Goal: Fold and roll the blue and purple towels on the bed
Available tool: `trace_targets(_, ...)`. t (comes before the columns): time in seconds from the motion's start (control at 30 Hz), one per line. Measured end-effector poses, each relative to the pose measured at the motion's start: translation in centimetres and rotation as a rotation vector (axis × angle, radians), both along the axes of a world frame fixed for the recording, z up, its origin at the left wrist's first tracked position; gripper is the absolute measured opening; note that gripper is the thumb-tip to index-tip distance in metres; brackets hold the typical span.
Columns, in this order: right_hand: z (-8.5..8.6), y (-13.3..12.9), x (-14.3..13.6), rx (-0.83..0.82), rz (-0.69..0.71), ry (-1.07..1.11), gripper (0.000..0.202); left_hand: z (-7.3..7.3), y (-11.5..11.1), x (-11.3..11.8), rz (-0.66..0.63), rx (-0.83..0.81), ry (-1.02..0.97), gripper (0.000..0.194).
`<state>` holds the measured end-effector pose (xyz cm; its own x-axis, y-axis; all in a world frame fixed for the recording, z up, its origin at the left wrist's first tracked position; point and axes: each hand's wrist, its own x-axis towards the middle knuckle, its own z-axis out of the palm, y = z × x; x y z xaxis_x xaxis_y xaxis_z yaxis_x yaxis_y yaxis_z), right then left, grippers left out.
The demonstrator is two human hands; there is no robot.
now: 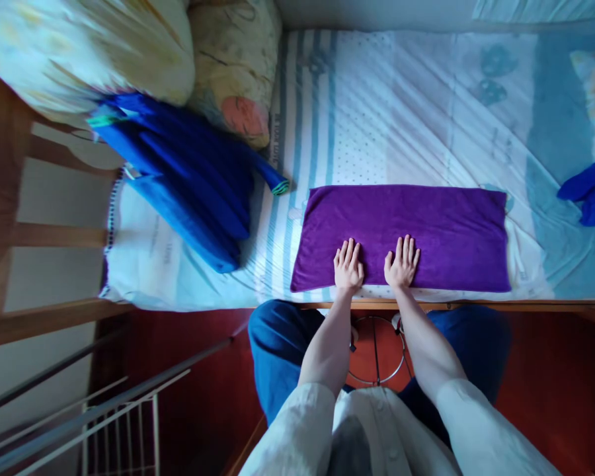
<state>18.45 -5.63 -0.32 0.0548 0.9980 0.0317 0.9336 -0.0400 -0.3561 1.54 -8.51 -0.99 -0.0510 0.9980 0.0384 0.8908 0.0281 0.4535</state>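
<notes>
A purple towel (pixel 456 238) lies spread out flat near the front edge of the bed, its long side running left to right. My left hand (pixel 348 266) rests palm down on its lower left part, fingers stretched forward. To the right of it, my right hand (pixel 402 262) also presses flat on the cloth, thumb out to the side. Neither hand grips anything. Small wrinkles show at the towel's left end, while the rest looks mostly smooth.
Bunched blue clothing (pixel 193 172) with green trim lies on the left of the bed (pixel 426 99), beside pillows (pixel 238 66). Another blue cloth (pixel 592 192) is at the far right. A wooden bed rail (pixel 64 320) and a white metal rack (pixel 121 423) stand at lower left.
</notes>
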Motion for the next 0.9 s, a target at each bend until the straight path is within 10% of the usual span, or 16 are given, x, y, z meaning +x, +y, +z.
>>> trace_targets(0.23, -0.8, 0.0, -0.3, 0.079, -0.022, -0.005, 0.062, 0.6, -0.4, -1.5, -0.106, -0.022, 0.031, 0.061)
trace_targets(0.63, -0.8, -0.1, -0.3, 0.109, -0.02, 0.004, 0.062, 1.3, 0.3, -15.9, -0.183, -0.036, 0.077, 0.056)
trace_targets(0.77, -0.9, -0.1, -0.3, 0.118, -0.016, 0.015, 0.064, 2.1, 1.0, -13.2, -0.156, 0.028, 0.123, 0.058)
trace_targets(0.9, -1.0, -0.1, -0.4, 0.124, -0.021, 0.006, 0.063, 3.0, 4.4, -4.8, -0.314, 0.06, 0.107, 0.059)
